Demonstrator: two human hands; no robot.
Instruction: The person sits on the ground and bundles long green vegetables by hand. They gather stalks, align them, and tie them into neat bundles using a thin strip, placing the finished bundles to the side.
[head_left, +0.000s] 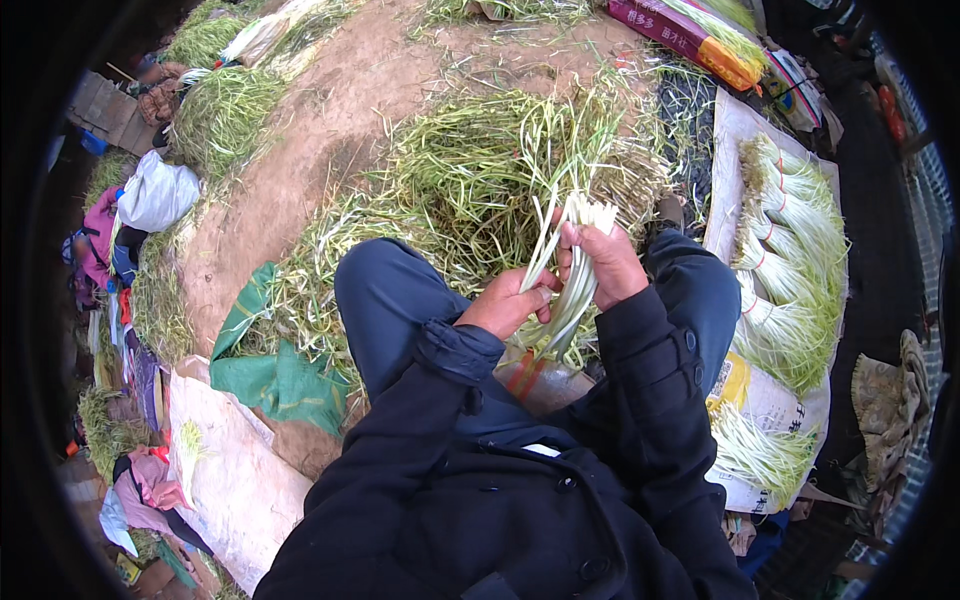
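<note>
My right hand (609, 259) grips a bunch of pale stalks that look like garlic chives (576, 289). Their whitish ends stick up above the fist and the greener part hangs down between my knees. Just left of it, my left hand (510, 301) pinches a few loose stalks (537, 255) that point upward beside the bunch. The fingertips of both hands nearly meet. Beyond my hands lies a heap of green and yellowed leaves (480, 161). Some of the left fingers are hidden by the stalks.
At right, several bundles tied with red bands (780, 247) lie on a white sheet (724, 150), with loose stalks (761, 450) nearer me. A green woven sack (289, 386) and a pale sheet (232, 465) lie at left. Other people (101, 232) sit among piles at far left.
</note>
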